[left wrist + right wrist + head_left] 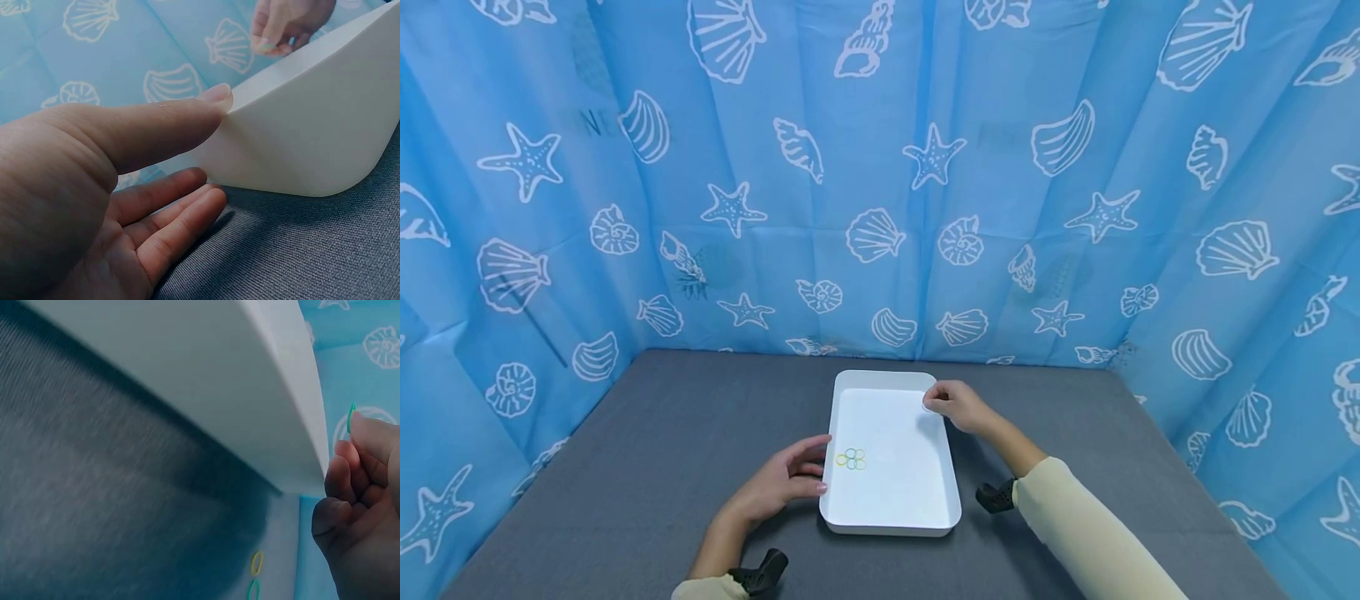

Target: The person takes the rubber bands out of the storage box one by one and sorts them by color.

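A white rectangular tray [895, 442] lies on the grey table. Several thin yellow and green rings, like small rubber bands [852, 459], lie together near its left wall inside. My left hand [784, 479] is at that left side, fingers loosely extended; its thumb touches the rim in the left wrist view, the other fingers lower beside the wall. Over the tray's far right corner, my right hand [955, 404] pinches a small green rubber band [351, 419] between thumb and index finger. The right wrist view shows the other fingers curled in.
One yellow rubber band [257, 563] and one green one [253, 590] lie on the table outside the tray. A blue curtain [880, 167] with white shell and starfish prints hangs behind and beside the grey table [700, 417].
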`<action>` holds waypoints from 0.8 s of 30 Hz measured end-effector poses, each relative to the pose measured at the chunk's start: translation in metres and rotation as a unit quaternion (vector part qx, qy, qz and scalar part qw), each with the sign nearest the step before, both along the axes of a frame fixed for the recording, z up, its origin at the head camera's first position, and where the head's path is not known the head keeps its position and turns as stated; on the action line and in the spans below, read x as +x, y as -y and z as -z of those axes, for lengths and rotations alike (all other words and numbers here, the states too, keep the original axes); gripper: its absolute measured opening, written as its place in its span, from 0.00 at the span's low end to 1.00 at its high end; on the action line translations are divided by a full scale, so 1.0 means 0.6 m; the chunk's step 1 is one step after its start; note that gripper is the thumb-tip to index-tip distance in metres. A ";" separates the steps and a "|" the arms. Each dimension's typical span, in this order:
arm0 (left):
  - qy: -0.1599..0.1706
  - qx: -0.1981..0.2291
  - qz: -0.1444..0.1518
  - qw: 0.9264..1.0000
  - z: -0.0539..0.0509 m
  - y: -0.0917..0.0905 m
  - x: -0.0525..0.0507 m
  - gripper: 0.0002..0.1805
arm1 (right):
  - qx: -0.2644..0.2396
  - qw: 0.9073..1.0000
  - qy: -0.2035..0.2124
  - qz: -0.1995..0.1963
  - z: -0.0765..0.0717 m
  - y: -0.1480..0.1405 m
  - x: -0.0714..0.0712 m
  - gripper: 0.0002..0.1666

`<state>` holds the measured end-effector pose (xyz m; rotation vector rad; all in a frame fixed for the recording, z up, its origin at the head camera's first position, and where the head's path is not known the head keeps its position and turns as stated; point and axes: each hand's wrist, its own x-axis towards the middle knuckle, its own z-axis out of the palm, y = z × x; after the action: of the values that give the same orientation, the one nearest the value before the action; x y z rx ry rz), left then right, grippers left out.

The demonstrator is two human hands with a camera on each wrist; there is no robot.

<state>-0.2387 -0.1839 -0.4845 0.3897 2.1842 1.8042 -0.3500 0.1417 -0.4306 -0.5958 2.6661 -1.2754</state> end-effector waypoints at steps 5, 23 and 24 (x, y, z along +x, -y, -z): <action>-0.003 0.000 0.002 1.000 0.001 0.001 0.000 0.38 | -0.009 1.000 0.001 0.001 0.012 -0.021 0.001 0.07; -0.005 -0.010 -0.001 1.000 0.001 0.000 0.000 0.39 | 0.003 0.999 -0.028 0.027 0.038 -0.077 0.015 0.05; -0.004 -0.009 0.000 1.000 0.001 0.000 0.000 0.39 | 0.006 0.999 -0.030 0.027 0.040 -0.080 0.015 0.05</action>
<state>-0.2386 -0.1838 -0.4853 0.3938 2.2058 1.7843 -0.3407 0.1894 -0.4546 -0.5721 2.7542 -1.2737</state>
